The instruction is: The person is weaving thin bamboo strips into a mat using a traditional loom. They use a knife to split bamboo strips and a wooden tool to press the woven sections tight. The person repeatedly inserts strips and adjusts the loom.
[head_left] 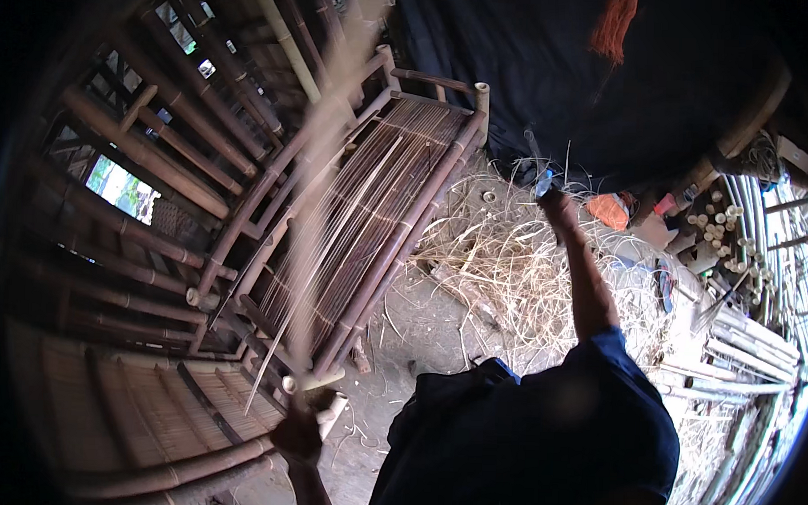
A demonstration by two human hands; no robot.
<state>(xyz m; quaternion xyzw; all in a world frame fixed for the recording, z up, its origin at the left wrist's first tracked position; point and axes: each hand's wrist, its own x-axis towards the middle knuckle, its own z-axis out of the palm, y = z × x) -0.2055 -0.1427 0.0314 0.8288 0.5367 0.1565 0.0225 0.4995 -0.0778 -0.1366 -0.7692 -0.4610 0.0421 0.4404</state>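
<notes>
My left hand (298, 434), low in the view, is closed round the lower end of a long pale bamboo strip (312, 214). Smeared by motion, the strip rises past the bench to the top edge. Out to the right, my right hand (558, 207) grips a slim tool that looks like a knife (544, 179), with a blue part by the fingers and a thin, faint blade pointing away. Beneath that hand lies a heap of pale shavings (510, 265). The two hands are far apart.
A bamboo bench (407, 150) with thin strips lying along it stands left of centre. Slatted bamboo walling (158, 155) is on the left. A dark cloth (517, 61) hangs at the back. Cut bamboo poles (757, 345) are stacked at right, near an orange bag (608, 211).
</notes>
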